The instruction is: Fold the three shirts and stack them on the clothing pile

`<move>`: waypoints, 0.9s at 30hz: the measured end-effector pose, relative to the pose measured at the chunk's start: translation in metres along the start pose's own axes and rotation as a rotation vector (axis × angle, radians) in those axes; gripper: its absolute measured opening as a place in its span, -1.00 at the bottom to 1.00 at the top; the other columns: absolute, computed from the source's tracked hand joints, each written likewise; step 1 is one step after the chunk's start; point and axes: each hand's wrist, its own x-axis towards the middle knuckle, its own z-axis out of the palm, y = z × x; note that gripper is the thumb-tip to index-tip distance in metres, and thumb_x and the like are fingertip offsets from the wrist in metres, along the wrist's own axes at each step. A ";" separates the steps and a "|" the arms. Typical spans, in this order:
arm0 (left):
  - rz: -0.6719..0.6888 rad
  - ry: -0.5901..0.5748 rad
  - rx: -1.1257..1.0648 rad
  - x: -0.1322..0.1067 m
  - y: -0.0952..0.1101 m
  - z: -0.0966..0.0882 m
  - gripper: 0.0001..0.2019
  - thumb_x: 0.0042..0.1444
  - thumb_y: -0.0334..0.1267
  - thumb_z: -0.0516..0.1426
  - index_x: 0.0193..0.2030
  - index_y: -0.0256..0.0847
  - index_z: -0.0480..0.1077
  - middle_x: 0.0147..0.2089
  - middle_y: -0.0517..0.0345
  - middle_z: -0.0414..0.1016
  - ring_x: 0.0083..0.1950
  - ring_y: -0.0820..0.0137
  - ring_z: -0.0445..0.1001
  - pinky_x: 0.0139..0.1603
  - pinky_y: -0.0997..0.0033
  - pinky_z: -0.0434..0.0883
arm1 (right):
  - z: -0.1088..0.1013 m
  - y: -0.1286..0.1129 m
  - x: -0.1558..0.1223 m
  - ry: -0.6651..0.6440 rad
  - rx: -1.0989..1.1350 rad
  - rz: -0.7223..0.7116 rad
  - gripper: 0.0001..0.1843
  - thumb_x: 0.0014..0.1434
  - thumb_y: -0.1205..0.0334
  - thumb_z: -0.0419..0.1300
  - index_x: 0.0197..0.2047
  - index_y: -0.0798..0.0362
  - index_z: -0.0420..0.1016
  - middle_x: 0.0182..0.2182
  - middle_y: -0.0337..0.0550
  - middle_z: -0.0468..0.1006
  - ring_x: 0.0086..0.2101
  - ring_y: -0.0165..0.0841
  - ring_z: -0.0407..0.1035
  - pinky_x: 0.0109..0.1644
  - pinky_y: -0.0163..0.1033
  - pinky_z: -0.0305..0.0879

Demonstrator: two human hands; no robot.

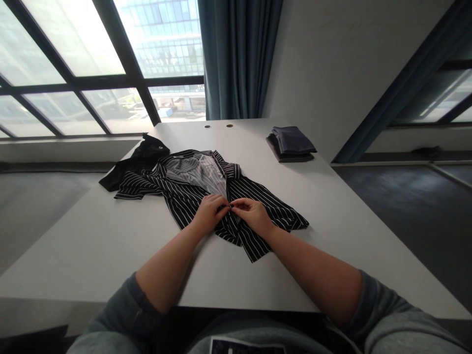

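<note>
Black pinstriped shirt (184, 199) — grey lining (195, 172) showing — left hand (210, 212) and right hand (252, 215), each grip closed on its front edge (230, 223).

Black pinstriped jacket (184, 204) w/ thin white stripes on white table (110, 243), pale grey striped lining (195, 171) showing at its centre. Plain black garment (136, 164) just left of jacket; folded slate-blue clothes (291, 142) to its upper right. Teal curtain (236, 54) far beyond jacket; grey sleeves (383, 305) below it.
</note>
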 end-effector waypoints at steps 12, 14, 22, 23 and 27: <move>0.033 0.039 -0.043 -0.003 -0.001 0.002 -0.93 0.33 -0.31 0.15 -0.21 -0.14 0.45 -0.19 0.15 0.55 -0.13 0.31 0.50 0.06 0.22 0.34 | 0.003 -0.001 -0.002 -0.006 -0.020 0.014 -0.70 0.08 0.04 0.44 -0.17 0.02 0.65 -0.29 -0.17 0.67 -0.26 -0.30 0.55 -0.07 -0.18 0.52; 0.046 0.034 -0.076 -0.002 -0.002 0.002 -0.93 0.34 -0.31 0.15 -0.18 -0.13 0.46 -0.16 0.14 0.58 -0.11 0.31 0.53 0.10 0.20 0.35 | 0.003 -0.001 -0.002 0.010 -0.031 -0.015 -0.73 0.08 0.05 0.43 -0.20 0.00 0.62 -0.29 -0.19 0.65 -0.26 -0.30 0.54 -0.08 -0.18 0.51; 0.006 -0.005 -0.046 0.001 -0.001 -0.012 -0.92 0.34 -0.26 0.15 -0.16 -0.12 0.48 -0.12 0.09 0.58 -0.06 0.28 0.54 0.06 0.24 0.42 | 0.001 -0.012 -0.006 0.017 -0.174 -0.107 -0.87 0.17 0.16 0.33 -0.22 -0.02 0.53 -0.33 -0.22 0.58 -0.32 -0.32 0.49 -0.17 -0.20 0.47; -0.069 0.017 0.007 0.001 -0.004 -0.014 -0.93 0.32 -0.26 0.15 -0.14 -0.12 0.48 -0.12 0.09 0.58 -0.06 0.26 0.54 0.05 0.24 0.42 | 0.000 -0.014 -0.006 0.014 -0.213 -0.125 -0.89 0.17 0.19 0.32 -0.23 -0.02 0.52 -0.34 -0.23 0.57 -0.33 -0.33 0.47 -0.19 -0.20 0.46; -0.446 0.017 0.275 0.000 -0.023 -0.016 -0.86 0.31 -0.22 0.14 -0.10 -0.15 0.51 -0.08 -0.02 0.58 -0.01 0.12 0.55 0.09 0.13 0.42 | 0.000 -0.020 -0.006 -0.038 -0.383 -0.316 -0.91 0.15 0.33 0.31 -0.26 -0.01 0.50 -0.23 -0.15 0.59 -0.23 -0.29 0.49 -0.14 -0.16 0.45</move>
